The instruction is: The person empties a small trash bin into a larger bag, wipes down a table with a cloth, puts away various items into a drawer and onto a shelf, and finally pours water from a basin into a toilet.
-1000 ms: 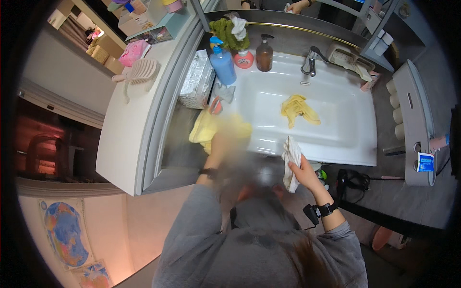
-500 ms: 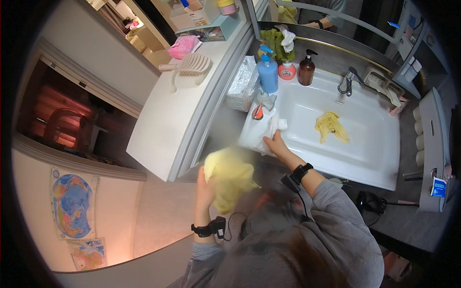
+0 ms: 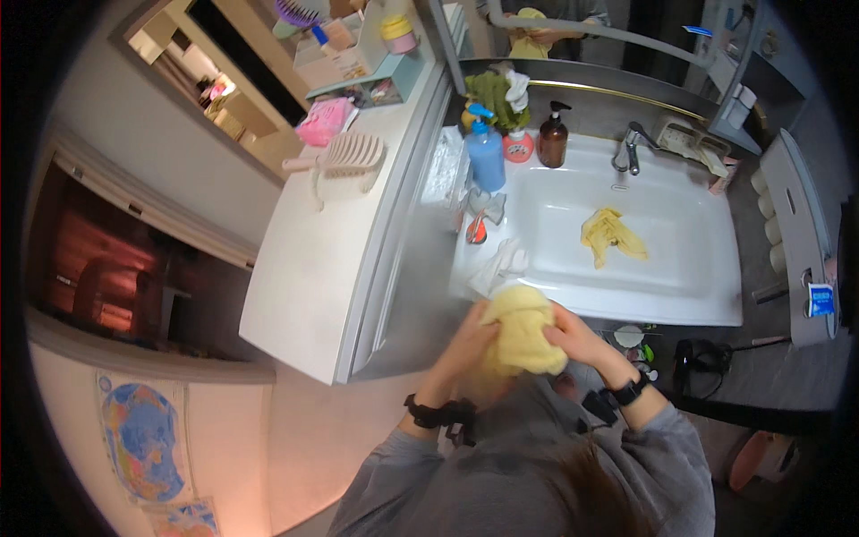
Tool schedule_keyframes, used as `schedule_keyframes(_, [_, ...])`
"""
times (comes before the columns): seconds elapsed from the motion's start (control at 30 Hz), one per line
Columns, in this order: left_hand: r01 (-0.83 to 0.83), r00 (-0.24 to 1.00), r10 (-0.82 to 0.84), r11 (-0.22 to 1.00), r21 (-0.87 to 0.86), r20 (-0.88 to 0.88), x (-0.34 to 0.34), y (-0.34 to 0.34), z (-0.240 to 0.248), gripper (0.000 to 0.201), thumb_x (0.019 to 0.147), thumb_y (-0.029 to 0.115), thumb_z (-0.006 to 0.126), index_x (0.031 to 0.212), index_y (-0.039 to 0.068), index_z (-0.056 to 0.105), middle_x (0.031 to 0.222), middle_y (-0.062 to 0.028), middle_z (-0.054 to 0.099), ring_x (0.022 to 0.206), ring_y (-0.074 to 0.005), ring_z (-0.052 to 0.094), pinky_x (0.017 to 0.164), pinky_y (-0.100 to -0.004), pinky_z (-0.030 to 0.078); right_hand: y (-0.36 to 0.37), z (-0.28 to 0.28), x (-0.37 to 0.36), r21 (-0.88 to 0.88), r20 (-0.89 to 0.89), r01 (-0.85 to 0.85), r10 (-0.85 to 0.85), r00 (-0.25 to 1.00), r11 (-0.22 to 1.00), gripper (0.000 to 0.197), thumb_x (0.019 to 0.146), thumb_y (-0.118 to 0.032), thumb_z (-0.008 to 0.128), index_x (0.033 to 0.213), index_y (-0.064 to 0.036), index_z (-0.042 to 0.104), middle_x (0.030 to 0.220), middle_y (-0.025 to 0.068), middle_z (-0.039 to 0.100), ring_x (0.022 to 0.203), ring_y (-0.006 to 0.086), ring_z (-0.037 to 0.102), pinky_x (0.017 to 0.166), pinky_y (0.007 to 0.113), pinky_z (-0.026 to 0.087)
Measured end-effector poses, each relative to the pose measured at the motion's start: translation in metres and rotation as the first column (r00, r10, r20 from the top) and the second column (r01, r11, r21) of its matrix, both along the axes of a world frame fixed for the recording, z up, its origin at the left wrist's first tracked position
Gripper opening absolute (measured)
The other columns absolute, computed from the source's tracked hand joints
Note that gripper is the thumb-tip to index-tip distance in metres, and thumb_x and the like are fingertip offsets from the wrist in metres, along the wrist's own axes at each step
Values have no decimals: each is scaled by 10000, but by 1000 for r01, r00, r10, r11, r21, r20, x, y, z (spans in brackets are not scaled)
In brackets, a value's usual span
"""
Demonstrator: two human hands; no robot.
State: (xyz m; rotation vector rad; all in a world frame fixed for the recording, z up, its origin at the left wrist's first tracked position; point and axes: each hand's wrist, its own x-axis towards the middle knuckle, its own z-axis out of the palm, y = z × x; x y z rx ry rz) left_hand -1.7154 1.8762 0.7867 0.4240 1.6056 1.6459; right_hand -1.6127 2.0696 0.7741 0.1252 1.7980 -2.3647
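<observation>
A pale yellow towel (image 3: 519, 329), bunched up, is held between both hands in front of the sink's near left corner. My left hand (image 3: 472, 338) is closed on its left side, and my right hand (image 3: 573, 335) grips its right edge. Some fingers are hidden behind the fabric. Just beyond the towel, a crumpled white cloth (image 3: 501, 266) lies on the left rim of the white sink (image 3: 680, 309). A second yellow cloth (image 3: 614, 236) rests crumpled in the basin.
Behind the white cloth stand a blue pump bottle (image 3: 486, 157), a red-pink bottle (image 3: 518, 147) and a brown pump bottle (image 3: 553, 139). The chrome faucet (image 3: 632, 150) is at the back. Left is a white cabinet top (image 3: 300, 259) with a hairbrush (image 3: 352, 157).
The yellow towel has moved right and now sits between both hands. My right hand has let go of the white cloth, which stays on the sink rim, and has taken hold of the towel.
</observation>
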Motion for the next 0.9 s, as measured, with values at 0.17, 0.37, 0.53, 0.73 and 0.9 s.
schedule_keyframes(0.17, [475, 880, -475, 879, 51, -11, 6, 68, 15, 229, 888, 98, 456, 1104, 26, 474, 992, -33, 531, 907, -98, 480, 788, -235, 406, 13, 35, 98, 212, 43, 496, -515, 856, 842, 260, 828, -121, 624, 1055, -10, 562, 976, 33, 597, 876, 87, 545, 754, 245, 458])
schedule_keyframes(0.37, [848, 513, -815, 530, 13, -270, 81, 125, 25, 168, 850, 65, 465, 1015, 48, 493, 921, -24, 516, 908, -105, 484, 785, -242, 402, -19, 69, 228, 323, -98, 796, -819, 566, 512, 88, 832, -78, 599, 895, -19, 588, 847, 1, 591, 758, 60, 530, 655, 215, 432])
schedule_keyframes(0.53, [996, 60, -948, 78, -44, -313, 172, 151, 49, 183, 836, 74, 497, 1017, 46, 489, 959, -44, 523, 940, -110, 488, 807, -256, 401, -82, 95, 316, 472, -400, 881, -881, 252, 37, 94, 832, -90, 586, 886, -14, 576, 853, 14, 586, 771, 89, 543, 659, 233, 440])
schedule_keyframes(0.73, [915, -372, -716, -388, -106, -591, 340, 120, 95, 270, 828, 183, 610, 1032, 34, 514, 771, -62, 585, 659, -146, 573, 588, -276, 452, -189, 116, 410, 692, -339, 691, -939, 57, -208, 176, 737, -43, 627, 907, -22, 586, 866, 70, 606, 786, 184, 594, 675, 294, 462])
schedule_keyframes(0.9, [888, -292, -574, -459, 5, -765, 438, 92, 112, 138, 829, 127, 574, 900, 9, 560, 750, -88, 576, 686, -166, 571, 616, -278, 447, -284, 138, 484, 614, -238, 660, -899, -368, -433, 176, 753, -51, 649, 913, -3, 596, 768, 56, 609, 676, 116, 564, 610, 257, 449])
